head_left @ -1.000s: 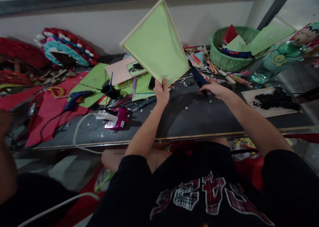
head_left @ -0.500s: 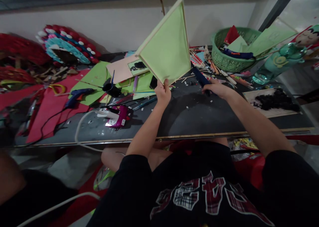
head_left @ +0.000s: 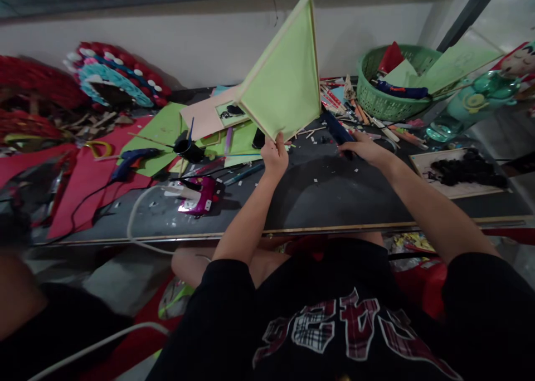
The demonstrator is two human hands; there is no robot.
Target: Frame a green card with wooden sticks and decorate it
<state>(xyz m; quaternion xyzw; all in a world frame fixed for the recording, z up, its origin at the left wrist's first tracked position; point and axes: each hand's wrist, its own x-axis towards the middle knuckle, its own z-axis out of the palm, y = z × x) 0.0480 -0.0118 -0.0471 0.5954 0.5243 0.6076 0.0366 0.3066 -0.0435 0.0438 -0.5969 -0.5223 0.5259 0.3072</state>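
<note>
A light green panel [head_left: 288, 80] with a pale raised edging strip along its sides is held up in my left hand [head_left: 276, 155], whose thumb and fingers pinch its lower corner. My right hand [head_left: 363, 149] is wrapped round a long dark blue tool [head_left: 335, 126]. The tool's far end meets or lies very near the panel's right lower corner; whether they touch I cannot tell. Its exact kind does not show. Behind the panel lies a pinkish board [head_left: 203, 113], partly covered.
A green basket [head_left: 378, 99] and a teal bottle [head_left: 472, 108] stand at the right, near a framed board [head_left: 441, 186] with black clumps. A blue glue gun [head_left: 129, 161], a purple power strip [head_left: 204, 197] and a black cup [head_left: 188, 149] are at left. Another person's arm [head_left: 19, 297] shows lower left.
The green panel has tilted slightly and shifted a little to the right. Both hands keep their hold, and the whole view has drifted slightly.
</note>
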